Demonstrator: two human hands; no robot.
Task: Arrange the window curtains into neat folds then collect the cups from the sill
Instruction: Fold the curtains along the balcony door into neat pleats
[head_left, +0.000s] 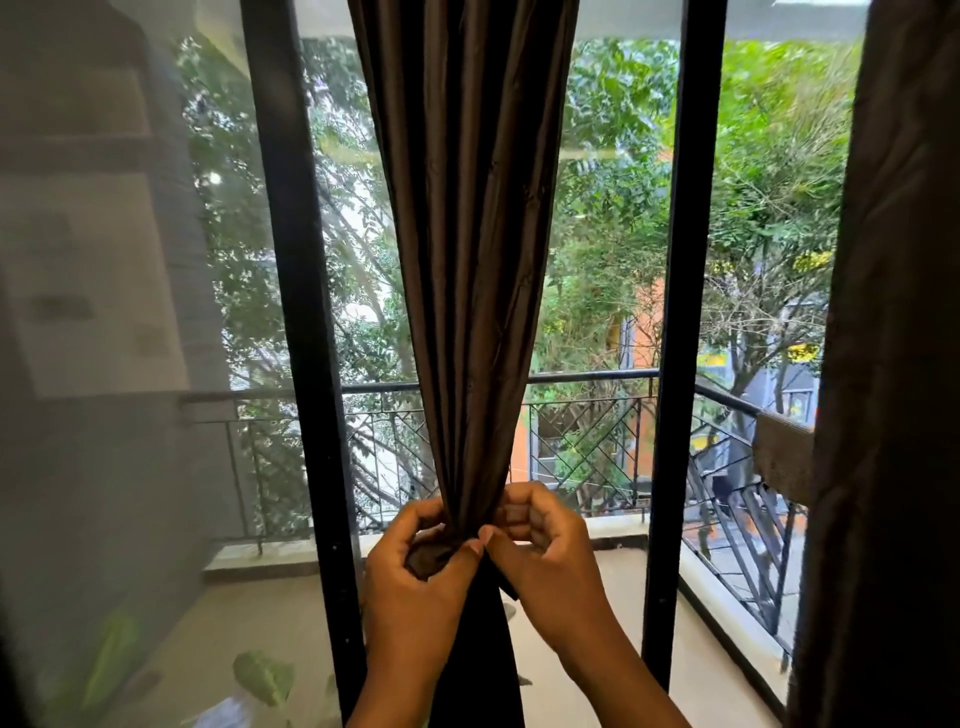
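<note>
A dark brown curtain (467, 234) hangs in the middle of the window, gathered into narrow vertical folds that taper to a tight bunch low down. My left hand (415, 566) grips that bunch from the left, thumb across the front. My right hand (540, 551) closes on it from the right, fingers curled, and the thumbs nearly touch. Below my hands the curtain drops straight down out of view. A second brown curtain (893, 364) hangs along the right edge. No cups or sill are in view.
Black window frame posts (296, 312) stand either side of the gathered curtain. A sheer pale curtain (104, 364) covers the left pane. Beyond the glass lie a balcony floor (623, 623), a black metal railing (587, 441) and trees.
</note>
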